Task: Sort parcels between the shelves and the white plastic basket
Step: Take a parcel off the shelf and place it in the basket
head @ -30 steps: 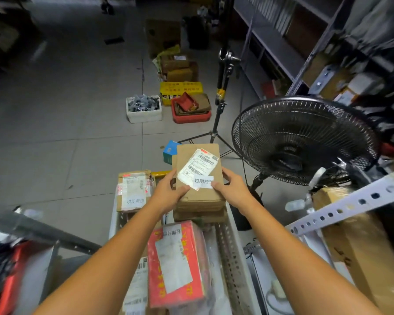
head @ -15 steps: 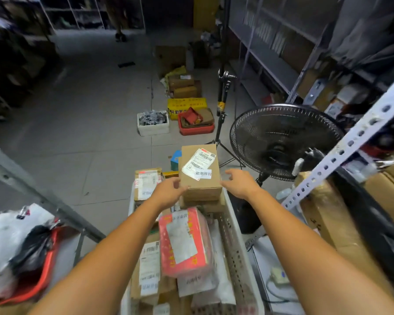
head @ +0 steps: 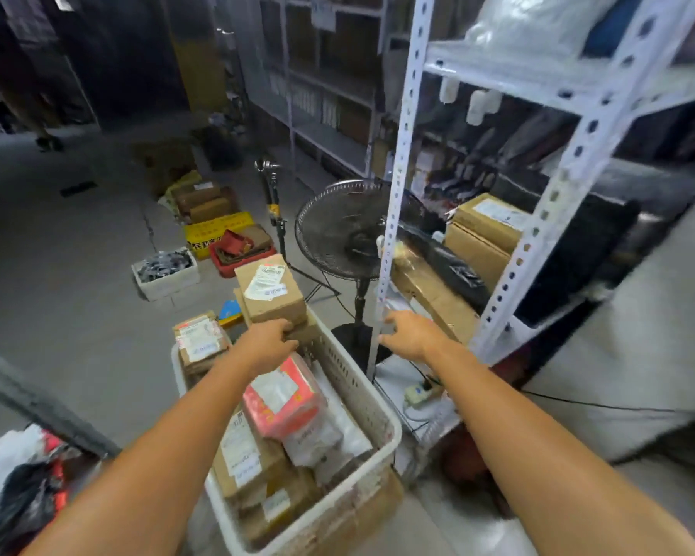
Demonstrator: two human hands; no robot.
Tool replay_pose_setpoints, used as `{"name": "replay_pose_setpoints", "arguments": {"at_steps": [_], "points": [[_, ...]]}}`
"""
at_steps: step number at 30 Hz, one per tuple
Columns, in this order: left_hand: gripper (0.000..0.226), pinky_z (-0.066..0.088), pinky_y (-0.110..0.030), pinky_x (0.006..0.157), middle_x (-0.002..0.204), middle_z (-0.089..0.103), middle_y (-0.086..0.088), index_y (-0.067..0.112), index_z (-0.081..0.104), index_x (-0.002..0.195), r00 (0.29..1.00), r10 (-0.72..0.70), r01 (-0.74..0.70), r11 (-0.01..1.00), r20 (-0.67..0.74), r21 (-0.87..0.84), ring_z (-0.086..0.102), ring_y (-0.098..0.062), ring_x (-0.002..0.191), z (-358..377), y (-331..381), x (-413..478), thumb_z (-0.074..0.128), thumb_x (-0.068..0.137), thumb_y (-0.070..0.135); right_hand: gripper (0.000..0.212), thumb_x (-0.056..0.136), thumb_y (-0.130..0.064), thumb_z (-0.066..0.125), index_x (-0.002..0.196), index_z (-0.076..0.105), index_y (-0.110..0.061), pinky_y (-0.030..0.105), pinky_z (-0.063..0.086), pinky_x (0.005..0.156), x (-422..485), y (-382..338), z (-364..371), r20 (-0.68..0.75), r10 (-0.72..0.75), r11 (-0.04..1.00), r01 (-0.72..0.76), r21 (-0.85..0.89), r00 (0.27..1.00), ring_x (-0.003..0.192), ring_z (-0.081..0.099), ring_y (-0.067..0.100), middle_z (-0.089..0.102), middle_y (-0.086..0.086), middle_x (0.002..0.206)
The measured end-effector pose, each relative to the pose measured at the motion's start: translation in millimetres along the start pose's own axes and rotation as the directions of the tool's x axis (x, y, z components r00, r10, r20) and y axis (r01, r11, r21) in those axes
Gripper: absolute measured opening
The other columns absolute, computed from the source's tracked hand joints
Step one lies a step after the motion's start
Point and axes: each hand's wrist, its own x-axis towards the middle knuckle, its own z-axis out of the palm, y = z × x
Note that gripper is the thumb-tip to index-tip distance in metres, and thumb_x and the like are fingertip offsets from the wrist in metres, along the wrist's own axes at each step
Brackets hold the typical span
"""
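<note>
The white plastic basket (head: 383, 416) stands in front of me, filled with several parcels. A brown cardboard box (head: 271, 292) with white labels lies on top of the stack at the basket's far end. My left hand (head: 267, 346) has its fingertips against the near lower edge of that box; its grip is hidden. A red parcel (head: 283, 395) lies just below that wrist. Fingers spread and empty, my right hand (head: 411, 335) hovers to the right of the basket, next to the white shelf upright (head: 398, 194). Brown boxes (head: 486, 230) sit on the lower shelf.
A black standing fan (head: 338, 230) and a tripod stand (head: 273, 202) are just beyond the basket. A white bin (head: 165, 270), a red bin (head: 241, 250) and a yellow crate (head: 213, 234) sit on the floor. A power strip (head: 420, 393) lies under the shelf. Bags (head: 17, 487) pile at lower left.
My right hand has let go of the brown box and moved right toward the shelf upright. My left hand slid to the box's near edge. My view lifted toward the shelves.
</note>
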Motion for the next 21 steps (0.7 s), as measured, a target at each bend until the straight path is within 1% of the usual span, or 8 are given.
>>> {"name": "replay_pose_setpoints", "arguments": {"at_steps": [3, 6, 8, 10, 11, 14, 18, 21], "points": [[0.044, 0.048, -0.030, 0.084, 0.127, 0.062, -0.004, 0.023, 0.050, 0.137, 0.999, 0.038, -0.039, 0.998, 0.009, 0.043, 0.058, -0.024, 0.112, 8.7, 48.1, -21.0, 0.052, 0.095, 0.038, 0.047, 0.094, -0.038, 0.056, 0.132, 0.054, -0.011, 0.040, 0.049, 0.093, -52.9, 41.6, -10.9, -0.054, 0.037, 0.999, -0.035, 0.032, 0.998, 0.113, 0.057, 0.030, 0.059, 0.013, 0.129], [0.042, 0.051, -0.034, 0.089, 0.125, 0.064, -0.006, 0.021, 0.053, 0.133, 0.997, 0.082, -0.082, 0.993, 0.000, 0.083, 0.062, -0.024, 0.107, 26.5, 106.9, -36.8, 0.053, 0.094, 0.037, 0.055, 0.095, -0.042, 0.052, 0.143, 0.045, -0.016, 0.039, 0.047, 0.096, -107.3, 100.2, -23.7, -0.081, 0.066, 0.998, -0.065, 0.018, 0.994, 0.119, 0.055, 0.031, 0.054, 0.011, 0.138], [0.040, 0.050, -0.035, 0.092, 0.124, 0.064, -0.007, 0.021, 0.056, 0.131, 0.992, 0.129, -0.129, 0.990, -0.002, 0.057, 0.063, -0.025, 0.106, 44.4, 152.5, -44.3, 0.056, 0.092, 0.032, 0.054, 0.096, -0.041, 0.052, 0.144, 0.045, -0.017, 0.039, 0.046, 0.096, -143.3, 147.1, -36.4, -0.106, 0.108, 0.994, -0.107, 0.018, 0.988, 0.122, 0.054, 0.029, 0.053, 0.009, 0.140], [0.041, 0.049, -0.033, 0.089, 0.125, 0.064, -0.007, 0.021, 0.056, 0.132, 0.975, 0.220, -0.223, 0.972, 0.042, 0.073, 0.061, -0.026, 0.109, 65.7, 202.2, -49.9, 0.056, 0.092, 0.032, 0.053, 0.096, -0.041, 0.053, 0.143, 0.046, -0.017, 0.037, 0.045, 0.095, -178.3, 196.5, -47.1, -0.138, 0.193, 0.981, -0.189, 0.042, 0.971, 0.122, 0.054, 0.029, 0.056, 0.008, 0.138], [0.043, 0.049, -0.032, 0.087, 0.127, 0.063, -0.005, 0.022, 0.053, 0.135, 0.960, 0.268, -0.274, 0.957, 0.075, 0.090, 0.060, -0.026, 0.110, 77.2, 228.4, -51.4, 0.055, 0.094, 0.035, 0.053, 0.097, -0.041, 0.052, 0.143, 0.046, -0.016, 0.037, 0.046, 0.096, -195.2, 220.8, -51.6, -0.155, 0.244, 0.969, -0.237, 0.065, 0.957, 0.121, 0.054, 0.029, 0.056, 0.008, 0.137], [0.048, 0.045, -0.033, 0.093, 0.131, 0.059, -0.005, 0.024, 0.048, 0.141, 0.909, 0.389, -0.407, 0.906, 0.152, 0.116, 0.056, -0.025, 0.116, 111.3, 304.9, -54.9, 0.054, 0.095, 0.039, 0.049, 0.095, -0.038, 0.054, 0.137, 0.051, -0.012, 0.038, 0.047, 0.098, -242.5, 286.8, -56.4, -0.177, 0.387, 0.918, -0.360, 0.166, 0.905, 0.118, 0.057, 0.031, 0.060, 0.009, 0.132], [0.049, 0.047, -0.034, 0.093, 0.131, 0.059, -0.004, 0.024, 0.046, 0.142, 0.796, 0.535, -0.586, 0.798, 0.283, 0.141, 0.056, -0.023, 0.118, 157.4, 402.1, -47.5, 0.052, 0.096, 0.041, 0.052, 0.092, -0.041, 0.058, 0.139, 0.051, -0.018, 0.034, 0.047, 0.093, -291.2, 362.0, -57.0, -0.194, 0.556, 0.823, -0.503, 0.264, 0.808, 0.118, 0.057, 0.029, 0.059, 0.006, 0.133], [0.049, 0.048, -0.037, 0.094, 0.134, 0.057, -0.002, 0.026, 0.044, 0.142, 0.714, 0.601, -0.683, 0.711, 0.359, 0.168, 0.056, -0.022, 0.118, 191.7, 470.1, -31.4, 0.051, 0.097, 0.042, 0.053, 0.091, -0.046, 0.059, 0.136, 0.054, -0.019, 0.036, 0.050, 0.093, -321.7, 408.2, -56.0, -0.209, 0.662, 0.741, -0.585, 0.330, 0.720, 0.115, 0.059, 0.027, 0.061, 0.005, 0.130]]}}
